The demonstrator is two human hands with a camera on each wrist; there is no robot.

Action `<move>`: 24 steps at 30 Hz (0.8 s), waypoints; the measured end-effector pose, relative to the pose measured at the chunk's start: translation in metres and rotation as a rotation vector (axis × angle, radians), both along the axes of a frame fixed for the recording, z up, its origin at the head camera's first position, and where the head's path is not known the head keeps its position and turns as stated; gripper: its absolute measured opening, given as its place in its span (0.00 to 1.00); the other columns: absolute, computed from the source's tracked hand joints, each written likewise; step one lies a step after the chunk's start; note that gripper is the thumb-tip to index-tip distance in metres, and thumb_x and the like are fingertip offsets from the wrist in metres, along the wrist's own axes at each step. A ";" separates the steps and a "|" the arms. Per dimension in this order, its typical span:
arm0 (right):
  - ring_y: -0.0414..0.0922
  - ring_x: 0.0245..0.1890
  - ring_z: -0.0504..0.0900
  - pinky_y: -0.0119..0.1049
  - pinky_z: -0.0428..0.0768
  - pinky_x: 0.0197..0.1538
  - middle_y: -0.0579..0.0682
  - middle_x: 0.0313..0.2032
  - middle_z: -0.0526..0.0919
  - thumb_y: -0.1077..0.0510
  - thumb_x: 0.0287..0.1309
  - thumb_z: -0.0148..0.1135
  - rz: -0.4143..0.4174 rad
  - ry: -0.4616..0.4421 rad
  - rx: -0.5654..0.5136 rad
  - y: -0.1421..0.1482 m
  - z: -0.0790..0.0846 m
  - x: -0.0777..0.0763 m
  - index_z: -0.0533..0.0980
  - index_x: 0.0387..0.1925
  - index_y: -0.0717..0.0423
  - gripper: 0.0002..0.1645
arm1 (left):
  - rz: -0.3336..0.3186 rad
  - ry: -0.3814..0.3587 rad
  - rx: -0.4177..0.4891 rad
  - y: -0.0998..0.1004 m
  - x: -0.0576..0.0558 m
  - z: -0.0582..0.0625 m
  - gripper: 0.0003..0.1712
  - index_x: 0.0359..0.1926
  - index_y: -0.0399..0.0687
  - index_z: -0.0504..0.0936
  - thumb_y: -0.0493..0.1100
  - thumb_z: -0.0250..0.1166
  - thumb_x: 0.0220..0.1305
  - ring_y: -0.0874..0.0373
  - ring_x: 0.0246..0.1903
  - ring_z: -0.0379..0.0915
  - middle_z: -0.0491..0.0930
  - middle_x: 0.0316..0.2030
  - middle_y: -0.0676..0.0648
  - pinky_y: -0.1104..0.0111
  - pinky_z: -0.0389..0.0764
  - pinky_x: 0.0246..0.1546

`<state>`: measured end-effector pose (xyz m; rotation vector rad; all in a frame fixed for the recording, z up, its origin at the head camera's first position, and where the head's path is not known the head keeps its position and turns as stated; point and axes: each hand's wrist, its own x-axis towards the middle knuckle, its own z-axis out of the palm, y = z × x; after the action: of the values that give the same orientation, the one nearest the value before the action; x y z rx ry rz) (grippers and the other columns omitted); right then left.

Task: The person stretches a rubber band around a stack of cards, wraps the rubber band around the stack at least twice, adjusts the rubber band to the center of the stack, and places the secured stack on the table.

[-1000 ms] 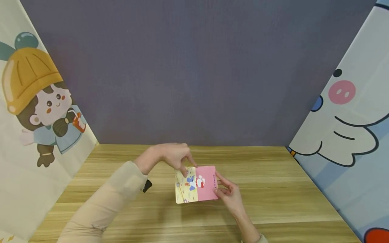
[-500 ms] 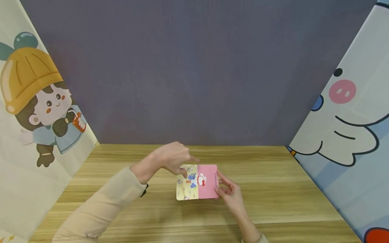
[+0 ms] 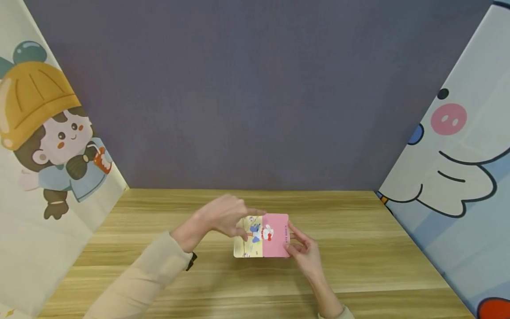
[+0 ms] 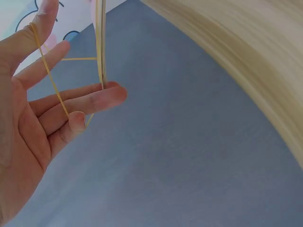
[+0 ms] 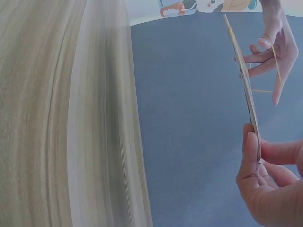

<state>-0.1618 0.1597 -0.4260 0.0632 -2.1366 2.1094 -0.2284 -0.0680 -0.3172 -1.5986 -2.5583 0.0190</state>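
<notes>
A small pink and yellow notebook [image 3: 275, 243] with cartoon animals on its cover is held up over the table. My right hand [image 3: 307, 257] pinches its right edge between thumb and fingers. At the left end is my left hand [image 3: 225, 217], thumb and index finger spread over the yellow part. In the left wrist view, a thin yellow rubber band [image 4: 48, 71] is stretched over the spread fingers of that hand. One strand runs from the index finger to the notebook, seen edge-on, while two fingertips reach its lower edge.
Below the hands lies a wood-grain table [image 3: 350, 270]. A dark grey-blue panel [image 3: 251, 97] rises at its back edge. Cartoon-printed panels stand at the left [image 3: 24, 221] and right [image 3: 486, 212]. A black band [image 3: 191, 261] shows at the left cuff.
The notebook has shifted slightly right and away from me, the right hand moving with it. My left index finger has straightened and swung up to point right along the notebook's top edge.
</notes>
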 end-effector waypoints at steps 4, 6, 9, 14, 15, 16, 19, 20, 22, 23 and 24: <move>0.47 0.26 0.80 0.38 0.81 0.27 0.68 0.42 0.73 0.79 0.44 0.56 -0.019 -0.011 -0.002 0.002 -0.001 0.000 0.64 0.58 0.63 0.35 | 0.013 -0.011 0.030 -0.002 0.001 -0.007 0.39 0.59 0.56 0.69 0.61 0.67 0.44 0.69 0.09 0.41 0.47 0.07 0.60 0.78 0.49 0.09; 0.47 0.27 0.80 0.39 0.81 0.27 0.68 0.42 0.74 0.79 0.44 0.56 -0.026 -0.007 -0.006 0.002 -0.001 0.000 0.64 0.57 0.63 0.35 | 0.025 -0.023 0.049 -0.003 0.002 -0.010 0.40 0.59 0.56 0.69 0.60 0.67 0.43 0.69 0.09 0.42 0.47 0.07 0.60 0.78 0.49 0.09; 0.47 0.27 0.80 0.39 0.81 0.27 0.68 0.41 0.74 0.79 0.44 0.56 -0.026 0.009 0.001 0.003 -0.002 -0.001 0.64 0.57 0.64 0.34 | 0.045 -0.042 0.078 -0.004 0.003 -0.013 0.42 0.59 0.56 0.68 0.60 0.68 0.41 0.69 0.09 0.42 0.48 0.07 0.60 0.78 0.50 0.09; 0.47 0.25 0.80 0.38 0.81 0.25 0.68 0.39 0.74 0.80 0.43 0.55 -0.030 0.039 0.000 0.003 -0.002 -0.002 0.64 0.57 0.66 0.34 | 0.068 -0.061 0.141 -0.007 0.005 -0.018 0.45 0.60 0.56 0.66 0.60 0.70 0.39 0.68 0.12 0.52 0.69 0.18 0.54 0.77 0.63 0.13; 0.47 0.25 0.80 0.38 0.81 0.25 0.68 0.39 0.74 0.80 0.43 0.55 -0.035 0.045 -0.005 0.003 -0.002 -0.002 0.64 0.57 0.67 0.34 | 0.073 -0.065 0.151 -0.007 0.006 -0.019 0.46 0.61 0.57 0.66 0.60 0.70 0.38 0.67 0.13 0.56 0.74 0.23 0.51 0.76 0.67 0.15; 0.47 0.24 0.80 0.38 0.81 0.25 0.68 0.38 0.74 0.80 0.43 0.55 -0.040 0.049 -0.009 0.003 -0.001 -0.002 0.65 0.56 0.67 0.34 | 0.081 -0.068 0.160 -0.007 0.007 -0.020 0.46 0.61 0.57 0.66 0.60 0.71 0.37 0.66 0.15 0.61 0.76 0.30 0.48 0.74 0.71 0.18; 0.46 0.25 0.80 0.38 0.81 0.25 0.69 0.39 0.74 0.80 0.43 0.55 -0.048 0.045 -0.014 0.003 0.000 -0.001 0.64 0.57 0.67 0.34 | 0.112 -0.094 0.170 -0.007 0.010 -0.022 0.48 0.62 0.58 0.64 0.59 0.72 0.36 0.61 0.23 0.71 0.75 0.43 0.41 0.69 0.77 0.26; 0.46 0.25 0.80 0.38 0.81 0.26 0.70 0.39 0.73 0.80 0.43 0.55 -0.050 0.042 -0.017 0.003 0.000 -0.001 0.64 0.57 0.67 0.34 | 0.123 -0.107 0.167 -0.007 0.012 -0.022 0.49 0.62 0.58 0.63 0.58 0.72 0.36 0.59 0.26 0.73 0.73 0.45 0.40 0.68 0.78 0.28; 0.46 0.26 0.80 0.38 0.81 0.27 0.69 0.40 0.73 0.80 0.43 0.55 -0.055 0.024 -0.016 0.004 0.001 -0.001 0.64 0.57 0.66 0.34 | 0.148 -0.128 0.154 -0.006 0.014 -0.024 0.50 0.63 0.59 0.62 0.56 0.73 0.36 0.54 0.31 0.75 0.72 0.47 0.38 0.66 0.79 0.32; 0.46 0.26 0.81 0.38 0.81 0.27 0.69 0.40 0.73 0.80 0.43 0.55 -0.058 0.013 -0.018 0.004 0.002 -0.001 0.64 0.57 0.65 0.35 | 0.165 -0.142 0.145 -0.005 0.016 -0.024 0.50 0.63 0.60 0.61 0.56 0.73 0.36 0.52 0.34 0.75 0.71 0.49 0.38 0.64 0.79 0.34; 0.46 0.27 0.81 0.38 0.81 0.27 0.69 0.40 0.73 0.80 0.43 0.55 -0.061 0.006 -0.021 0.004 0.002 -0.001 0.64 0.57 0.65 0.35 | 0.177 -0.145 0.135 -0.005 0.017 -0.025 0.51 0.64 0.60 0.60 0.55 0.73 0.36 0.50 0.36 0.75 0.69 0.50 0.37 0.64 0.79 0.34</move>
<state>-0.1630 0.1636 -0.4242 0.0025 -2.0856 2.0947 -0.2116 -0.0729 -0.3420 -1.3691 -2.7362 -0.2571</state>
